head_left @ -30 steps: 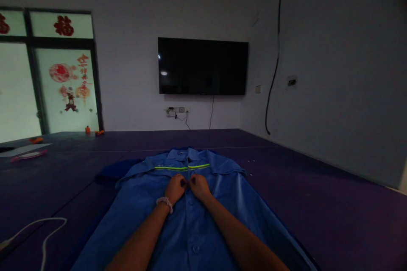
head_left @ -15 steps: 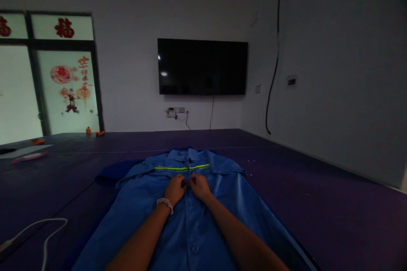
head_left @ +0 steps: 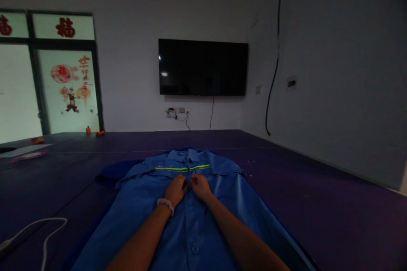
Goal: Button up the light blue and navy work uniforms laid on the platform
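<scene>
A blue short-sleeved work shirt [head_left: 149, 220] with yellow-green chest stripes lies front up, its collar pointing away from me. My left hand [head_left: 177, 189], with a pale scrunchie [head_left: 165, 205] at the wrist, pinches the left side of the front placket just below the stripe. Opposite it, close by, my right hand [head_left: 200, 186] pinches the placket from the right. Both sets of fingertips hide the spot they grip. Lower on the placket a button [head_left: 195, 249] shows. Darker blue cloth [head_left: 117, 171] sticks out from beneath the shirt at the left.
The shirt rests on a wide purple table [head_left: 318, 203]. A white cable [head_left: 47, 220] curls at the lower left. Farther back at the left are a pink-edged item [head_left: 30, 156] and small orange objects [head_left: 100, 133]. A television [head_left: 203, 67] hangs on the wall beyond.
Both hands stay at the same place on the placket, with only slight finger movement. The shirt lies as before.
</scene>
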The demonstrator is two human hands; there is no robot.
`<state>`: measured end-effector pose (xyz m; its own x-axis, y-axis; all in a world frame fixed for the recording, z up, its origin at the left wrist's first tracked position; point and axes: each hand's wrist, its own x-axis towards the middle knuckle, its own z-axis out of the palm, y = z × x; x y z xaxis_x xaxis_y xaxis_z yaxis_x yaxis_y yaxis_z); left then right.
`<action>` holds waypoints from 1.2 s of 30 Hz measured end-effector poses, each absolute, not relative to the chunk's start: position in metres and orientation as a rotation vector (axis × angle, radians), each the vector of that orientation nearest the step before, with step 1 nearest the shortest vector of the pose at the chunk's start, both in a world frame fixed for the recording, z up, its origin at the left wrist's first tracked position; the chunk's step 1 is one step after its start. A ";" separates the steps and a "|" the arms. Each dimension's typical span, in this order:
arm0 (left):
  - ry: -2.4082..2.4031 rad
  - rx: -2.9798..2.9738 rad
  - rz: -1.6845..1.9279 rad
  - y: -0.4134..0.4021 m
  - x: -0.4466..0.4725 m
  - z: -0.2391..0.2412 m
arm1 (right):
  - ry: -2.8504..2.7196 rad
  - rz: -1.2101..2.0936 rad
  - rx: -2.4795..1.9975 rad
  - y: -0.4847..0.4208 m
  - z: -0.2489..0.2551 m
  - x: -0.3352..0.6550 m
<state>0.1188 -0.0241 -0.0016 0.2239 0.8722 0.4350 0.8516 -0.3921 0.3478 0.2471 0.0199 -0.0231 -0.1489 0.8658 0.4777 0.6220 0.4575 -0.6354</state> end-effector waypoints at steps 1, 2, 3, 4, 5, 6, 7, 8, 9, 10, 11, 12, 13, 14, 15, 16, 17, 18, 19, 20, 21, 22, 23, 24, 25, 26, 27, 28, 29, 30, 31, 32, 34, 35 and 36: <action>1.718 2.433 0.893 -0.024 0.119 -0.002 | -1.860 0.371 -1.254 0.020 -0.023 0.247; 1.720 2.439 0.885 -0.024 0.119 -0.002 | -1.856 0.378 -1.253 0.020 -0.023 0.248; 1.719 2.446 0.880 -0.024 0.119 -0.002 | -1.852 0.385 -1.250 0.020 -0.023 0.248; 1.716 2.452 0.879 -0.024 0.118 -0.003 | -1.850 0.393 -1.247 0.020 -0.023 0.248; 1.712 2.459 0.879 -0.023 0.118 -0.003 | -1.848 0.402 -1.242 0.020 -0.023 0.248; 1.707 2.468 0.882 -0.023 0.118 -0.004 | -1.847 0.412 -1.237 0.020 -0.022 0.248; 1.703 2.475 0.886 -0.023 0.118 -0.004 | -1.845 0.421 -1.233 0.020 -0.022 0.248; 1.700 2.480 0.890 -0.023 0.118 -0.004 | -1.842 0.430 -1.231 0.020 -0.022 0.248; 1.700 2.481 0.891 -0.023 0.118 -0.004 | -1.839 0.438 -1.229 0.020 -0.022 0.247; 1.702 2.476 0.889 -0.023 0.118 -0.004 | -1.834 0.446 -1.229 0.019 -0.022 0.247; 1.707 2.465 0.884 -0.023 0.118 -0.004 | -1.829 0.453 -1.228 0.019 -0.022 0.246; 1.713 2.451 0.880 -0.023 0.118 -0.004 | -1.824 0.459 -1.228 0.018 -0.022 0.246; 1.717 2.440 0.878 -0.023 0.118 -0.004 | -1.821 0.463 -1.228 0.017 -0.022 0.245; 1.718 2.432 0.878 -0.023 0.118 -0.004 | -1.819 0.467 -1.228 0.016 -0.022 0.245; 1.712 2.431 0.881 -0.023 0.118 -0.004 | -1.820 0.469 -1.229 0.015 -0.022 0.245; 1.702 2.432 0.886 -0.022 0.118 -0.004 | -1.823 0.472 -1.228 0.014 -0.022 0.245; 1.689 2.434 0.893 -0.022 0.117 -0.004 | -1.828 0.473 -1.226 0.013 -0.022 0.245; 1.675 2.433 0.899 -0.022 0.117 -0.005 | -1.834 0.474 -1.224 0.012 -0.022 0.245; 1.666 2.428 0.906 -0.022 0.117 -0.005 | -1.842 0.475 -1.221 0.011 -0.022 0.246; 1.662 2.421 0.917 -0.021 0.116 -0.005 | -1.850 0.475 -1.218 0.011 -0.022 0.246; 1.661 2.416 0.927 -0.021 0.116 -0.006 | -1.857 0.475 -1.217 0.010 -0.022 0.246; 1.665 2.411 0.933 -0.021 0.116 -0.006 | -1.864 0.473 -1.218 0.010 -0.022 0.246; 1.671 2.407 0.936 -0.020 0.116 -0.007 | -1.869 0.469 -1.221 0.010 -0.021 0.246; 1.678 2.405 0.937 -0.020 0.116 -0.007 | -1.874 0.465 -1.225 0.010 -0.021 0.246; 1.682 2.404 0.938 -0.020 0.116 -0.007 | -1.878 0.460 -1.229 0.010 -0.021 0.246; 1.684 2.405 0.937 -0.020 0.116 -0.007 | -1.882 0.454 -1.234 0.010 -0.021 0.246; 1.684 2.409 0.936 -0.020 0.116 -0.007 | -1.884 0.448 -1.239 0.011 -0.021 0.246; 1.681 2.416 0.936 -0.020 0.116 -0.007 | -1.885 0.442 -1.243 0.011 -0.021 0.246; 1.676 2.424 0.937 -0.020 0.116 -0.008 | -1.885 0.437 -1.247 0.011 -0.021 0.246; 1.673 2.432 0.938 -0.020 0.116 -0.008 | -1.885 0.431 -1.251 0.011 -0.021 0.246; 1.671 2.436 0.938 -0.019 0.117 -0.008 | -1.885 0.426 -1.255 0.011 -0.020 0.246; 1.671 2.440 0.939 -0.019 0.117 -0.008 | -1.884 0.421 -1.257 0.011 -0.020 0.245; 1.677 2.445 0.939 -0.019 0.117 -0.008 | -1.886 0.413 -1.261 0.011 -0.020 0.245; 1.681 2.446 0.936 -0.019 0.117 -0.007 | -1.888 0.409 -1.262 0.010 -0.020 0.245; 1.683 2.448 0.933 -0.019 0.117 -0.007 | -1.889 0.404 -1.263 0.010 -0.020 0.245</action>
<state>0.1173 -0.0194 -0.0071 0.2361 0.8581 0.4559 0.8413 -0.4153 0.3460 0.2449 0.0102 -0.0199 -0.1719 0.8787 0.4454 0.6193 0.4480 -0.6448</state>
